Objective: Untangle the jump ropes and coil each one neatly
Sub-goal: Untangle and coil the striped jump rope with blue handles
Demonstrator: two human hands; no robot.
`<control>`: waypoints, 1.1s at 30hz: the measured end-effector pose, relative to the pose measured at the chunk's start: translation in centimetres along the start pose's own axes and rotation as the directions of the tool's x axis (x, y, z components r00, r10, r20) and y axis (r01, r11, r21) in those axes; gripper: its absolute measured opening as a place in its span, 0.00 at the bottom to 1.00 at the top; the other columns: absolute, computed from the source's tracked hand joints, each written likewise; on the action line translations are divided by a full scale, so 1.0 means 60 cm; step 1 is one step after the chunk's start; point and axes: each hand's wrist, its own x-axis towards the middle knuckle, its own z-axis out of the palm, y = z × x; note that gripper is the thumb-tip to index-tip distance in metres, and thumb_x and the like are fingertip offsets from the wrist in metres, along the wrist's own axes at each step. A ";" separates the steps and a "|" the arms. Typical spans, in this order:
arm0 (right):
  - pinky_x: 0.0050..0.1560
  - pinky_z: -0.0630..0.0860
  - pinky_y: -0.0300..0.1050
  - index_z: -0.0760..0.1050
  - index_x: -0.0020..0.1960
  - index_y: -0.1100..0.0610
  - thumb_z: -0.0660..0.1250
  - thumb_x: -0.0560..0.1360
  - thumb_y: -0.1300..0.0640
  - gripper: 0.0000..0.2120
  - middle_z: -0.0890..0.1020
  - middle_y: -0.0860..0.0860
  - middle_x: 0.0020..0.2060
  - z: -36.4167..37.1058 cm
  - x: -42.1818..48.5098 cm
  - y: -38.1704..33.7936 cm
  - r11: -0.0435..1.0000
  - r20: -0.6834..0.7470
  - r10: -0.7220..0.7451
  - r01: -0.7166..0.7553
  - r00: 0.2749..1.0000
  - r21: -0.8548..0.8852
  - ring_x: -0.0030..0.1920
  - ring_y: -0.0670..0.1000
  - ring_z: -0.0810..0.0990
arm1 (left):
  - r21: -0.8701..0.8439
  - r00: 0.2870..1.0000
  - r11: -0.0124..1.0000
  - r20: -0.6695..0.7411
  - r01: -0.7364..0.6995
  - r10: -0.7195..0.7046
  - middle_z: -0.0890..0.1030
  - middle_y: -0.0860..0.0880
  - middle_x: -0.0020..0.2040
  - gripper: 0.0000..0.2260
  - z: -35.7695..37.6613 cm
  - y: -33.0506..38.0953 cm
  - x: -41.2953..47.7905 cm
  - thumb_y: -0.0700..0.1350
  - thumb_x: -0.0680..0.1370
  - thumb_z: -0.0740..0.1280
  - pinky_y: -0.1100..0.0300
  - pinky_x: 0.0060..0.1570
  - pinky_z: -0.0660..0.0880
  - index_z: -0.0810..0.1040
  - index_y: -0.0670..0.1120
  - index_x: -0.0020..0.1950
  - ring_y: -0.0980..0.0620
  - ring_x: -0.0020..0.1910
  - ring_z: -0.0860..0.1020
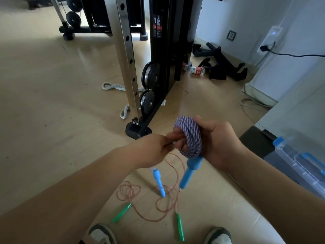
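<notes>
Rope in hand: purple-and-white rope (190, 136), wound in a tight ring round the fingers of the right hand (218, 140), held at mid-frame above the floor (52, 103).
Ring axis: the ring stands on edge, its long side running top to bottom.
Right grip: fingers curled through the ring, thumb over the top; clamped on the rope.
Left grip: left hand (153, 150) pinches the rope at the ring's left side, thumb and forefinger together.
Large blue handle (190, 170): hangs from the ring's bottom, long axis steep, tip down and slightly left.
Small blue handle (159, 184): below the left hand, tip down and right; floor contact unclear.
Second rope: thin pink rope (130, 191), loose loops on the floor between the shoes (102, 234).
Green handles: left one (122, 213) slants up-right; right one (180, 229) lies nearly upright in frame.
Writing: red label on the black gym machine (159, 29) and red label on the bottle (196, 70), both too blurred to read.
</notes>
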 end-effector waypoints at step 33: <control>0.58 0.82 0.55 0.79 0.59 0.64 0.58 0.85 0.46 0.21 0.88 0.58 0.46 -0.020 0.025 0.012 0.917 -0.349 -0.314 0.187 0.883 -0.351 0.51 0.60 0.87 | -0.013 0.997 0.997 -0.012 -0.078 0.078 0.81 0.47 0.42 0.13 0.015 0.048 -0.003 0.50 0.84 0.60 0.50 0.45 0.77 0.76 0.44 0.47 0.48 0.42 0.80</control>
